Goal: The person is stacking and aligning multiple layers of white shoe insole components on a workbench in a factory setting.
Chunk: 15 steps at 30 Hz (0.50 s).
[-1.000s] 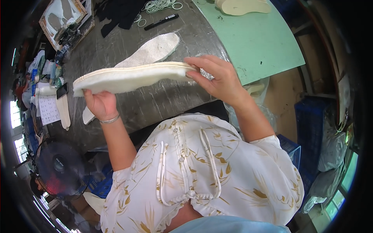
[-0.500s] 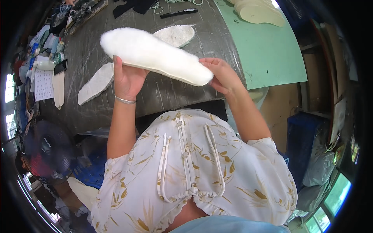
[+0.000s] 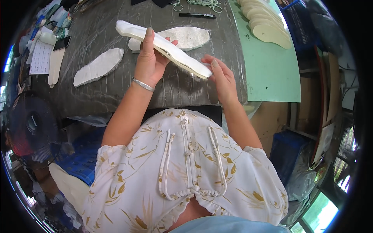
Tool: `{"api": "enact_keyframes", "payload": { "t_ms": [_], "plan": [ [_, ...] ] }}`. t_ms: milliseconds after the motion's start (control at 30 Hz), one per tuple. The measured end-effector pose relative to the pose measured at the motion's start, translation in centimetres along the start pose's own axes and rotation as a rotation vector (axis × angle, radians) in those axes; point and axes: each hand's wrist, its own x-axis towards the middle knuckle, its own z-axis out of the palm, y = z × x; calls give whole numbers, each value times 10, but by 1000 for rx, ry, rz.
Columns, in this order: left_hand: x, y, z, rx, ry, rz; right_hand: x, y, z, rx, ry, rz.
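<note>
A white fleecy insole (image 3: 179,55) with a cream base is held up over the dark table, tilted on its side edge. My left hand (image 3: 150,64) grips it around the middle, thumb on the fleece and fingers behind. At its lower right end, my right hand (image 3: 222,77) has its fingers curled about the tip, partly hidden by it. Behind it on the table lies a white insole (image 3: 192,37), rough side up, partly covered by the held one. Another white insole (image 3: 99,68) with a fuzzy edge lies to the left.
A black marker (image 3: 197,16) and pale green bands (image 3: 204,4) lie at the table's far side. Cream insole pieces (image 3: 270,31) overlap on a green mat (image 3: 268,79) at right. A phone (image 3: 62,43) and written paper (image 3: 40,56) are at left, above a fan (image 3: 33,126).
The held insole has turned edge-up, showing less fleece. My left hand has moved right towards its middle; my right hand stays at the end. The whole view has shifted slightly.
</note>
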Motion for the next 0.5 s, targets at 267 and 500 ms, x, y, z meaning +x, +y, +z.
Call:
{"api": "enact_keyframes", "payload": {
  "t_ms": [267,500],
  "plan": [
    [-4,15,1,-33,172,-17,-8,-18,8,-542,-34,-709],
    [-25,30,-9,228,36,-72,6,-37,38,-219,-107,-490]
  ]
}}
